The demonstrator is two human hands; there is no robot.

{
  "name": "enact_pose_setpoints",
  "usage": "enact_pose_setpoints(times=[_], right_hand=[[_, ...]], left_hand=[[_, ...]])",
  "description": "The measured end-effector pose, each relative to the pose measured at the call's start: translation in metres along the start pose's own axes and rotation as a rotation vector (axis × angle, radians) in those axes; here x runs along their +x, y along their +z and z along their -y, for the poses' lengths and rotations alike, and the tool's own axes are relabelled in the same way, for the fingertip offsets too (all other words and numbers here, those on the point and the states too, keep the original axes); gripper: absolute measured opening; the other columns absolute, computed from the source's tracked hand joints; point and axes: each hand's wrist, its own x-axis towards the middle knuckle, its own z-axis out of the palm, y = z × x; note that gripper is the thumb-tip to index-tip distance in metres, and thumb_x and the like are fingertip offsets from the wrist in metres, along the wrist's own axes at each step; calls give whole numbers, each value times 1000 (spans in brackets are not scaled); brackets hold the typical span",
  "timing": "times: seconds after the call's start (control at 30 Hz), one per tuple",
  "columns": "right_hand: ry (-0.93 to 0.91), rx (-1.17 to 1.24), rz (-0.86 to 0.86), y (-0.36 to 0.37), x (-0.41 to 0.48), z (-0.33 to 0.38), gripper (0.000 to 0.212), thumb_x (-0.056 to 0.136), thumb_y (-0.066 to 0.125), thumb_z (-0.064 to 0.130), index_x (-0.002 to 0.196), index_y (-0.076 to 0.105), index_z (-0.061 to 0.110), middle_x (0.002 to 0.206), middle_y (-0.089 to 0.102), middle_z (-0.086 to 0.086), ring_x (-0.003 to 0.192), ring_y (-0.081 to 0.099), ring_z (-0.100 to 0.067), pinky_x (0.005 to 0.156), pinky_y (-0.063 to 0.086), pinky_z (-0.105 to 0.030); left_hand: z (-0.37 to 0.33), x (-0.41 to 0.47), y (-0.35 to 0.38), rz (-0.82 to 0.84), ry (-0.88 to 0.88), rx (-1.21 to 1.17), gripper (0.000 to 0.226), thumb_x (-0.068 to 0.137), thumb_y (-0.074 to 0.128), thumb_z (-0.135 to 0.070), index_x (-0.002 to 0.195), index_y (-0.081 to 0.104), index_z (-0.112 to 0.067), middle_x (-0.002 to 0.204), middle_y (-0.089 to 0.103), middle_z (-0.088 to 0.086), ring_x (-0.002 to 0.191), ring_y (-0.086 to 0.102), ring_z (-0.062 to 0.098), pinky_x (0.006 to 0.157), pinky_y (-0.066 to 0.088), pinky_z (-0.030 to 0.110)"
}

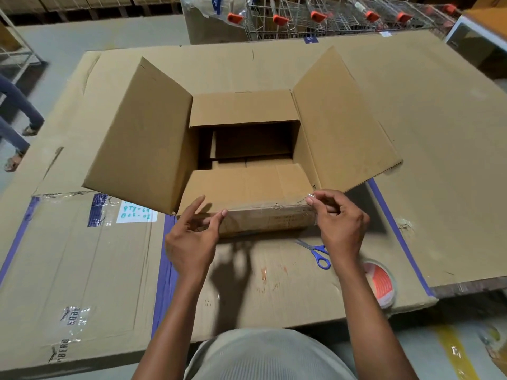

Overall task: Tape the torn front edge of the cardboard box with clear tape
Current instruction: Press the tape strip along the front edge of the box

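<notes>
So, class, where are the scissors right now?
In the head view, the scissors lie on the flat cardboard just below the box's front right corner, beside the right hand.

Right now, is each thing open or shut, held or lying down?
cardboard box: open, flaps spread.
clear tape strip: stretched along front edge.
scissors: shut, lying flat.
tape roll: lying flat.
left hand: pinching tape.
right hand: pinching tape.
</notes>
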Motion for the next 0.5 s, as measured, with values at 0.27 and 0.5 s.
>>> enact_pose_setpoints(times=[0.27, 0.5], right_hand=[[-90, -144, -66, 0, 0, -7, 37, 79, 85, 36, 111, 74, 18, 99, 74, 2, 62, 59, -5, 60, 52, -25], [-251, -209, -314, 0, -4, -4, 10, 86, 78, 6, 92, 79, 14, 99, 68, -6, 79, 53, -1, 55, 53, -34]], left_hand=[[-26, 22, -13, 114, -4, 504, 73, 71, 74, -73, 136, 61, -43, 113, 75, 7, 113, 65, 35, 91, 52, 41], [-19, 11, -19, -55, 231, 226, 40, 86, 79, -37, 123, 71, -23, 69, 62, -5, 71, 65, 24, 74, 53, 39]])
